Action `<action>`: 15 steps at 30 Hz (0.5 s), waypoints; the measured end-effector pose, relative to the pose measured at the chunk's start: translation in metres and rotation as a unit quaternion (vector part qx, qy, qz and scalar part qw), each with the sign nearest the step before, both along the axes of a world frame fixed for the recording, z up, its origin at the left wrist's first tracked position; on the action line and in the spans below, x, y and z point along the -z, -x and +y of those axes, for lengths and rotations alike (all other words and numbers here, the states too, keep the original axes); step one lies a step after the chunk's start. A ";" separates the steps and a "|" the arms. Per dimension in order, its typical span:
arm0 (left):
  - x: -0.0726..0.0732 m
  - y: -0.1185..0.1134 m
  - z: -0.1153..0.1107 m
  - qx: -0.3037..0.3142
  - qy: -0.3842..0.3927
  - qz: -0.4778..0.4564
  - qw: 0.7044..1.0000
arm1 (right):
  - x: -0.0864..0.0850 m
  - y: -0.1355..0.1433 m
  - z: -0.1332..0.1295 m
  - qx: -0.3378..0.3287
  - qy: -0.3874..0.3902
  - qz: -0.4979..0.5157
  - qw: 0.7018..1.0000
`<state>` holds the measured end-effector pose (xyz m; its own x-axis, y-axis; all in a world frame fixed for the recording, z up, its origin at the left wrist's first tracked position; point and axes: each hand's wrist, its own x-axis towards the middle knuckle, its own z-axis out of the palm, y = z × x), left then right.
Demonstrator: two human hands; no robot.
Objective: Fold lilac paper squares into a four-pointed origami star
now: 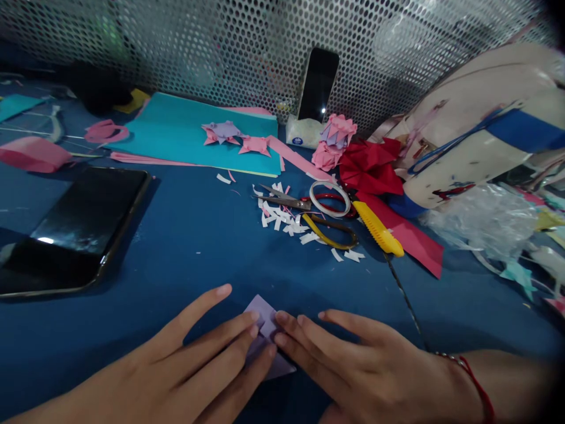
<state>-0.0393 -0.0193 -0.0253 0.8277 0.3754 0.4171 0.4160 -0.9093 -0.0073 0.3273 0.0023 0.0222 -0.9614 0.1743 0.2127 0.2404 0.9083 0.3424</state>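
Observation:
A small sheet of purple origami paper (270, 325), partly folded, lies on the blue table between my two hands. Fingertips of my left hand (194, 365) press on its left side and lower part, while the little finger sticks up, apart from the paper. From the right, my right hand (353, 353) holds the opposite edge with its leading fingertips; a red cord bracelet (479, 388) circles that wrist. Both thumbs are out of sight, and my fingers cover much of the paper.
Scissors (304, 206), a white tape roll (331, 199) and a yellow cutter (378, 228) lie ahead among paper scraps. A phone (75, 229) is left; blue-green sheets (176, 129) carry folded paper figures (220, 131). A bottle (477, 159) and plastic bag (485, 218) are right.

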 end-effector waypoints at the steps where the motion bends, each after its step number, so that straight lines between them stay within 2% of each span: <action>1: -0.001 -0.001 0.000 0.003 -0.003 0.000 1.000 | 0.000 0.000 0.000 0.000 0.004 0.004 1.000; 15: -0.008 -0.007 0.005 0.003 0.013 0.002 1.000 | 0.005 -0.006 0.019 -0.009 0.072 0.007 0.997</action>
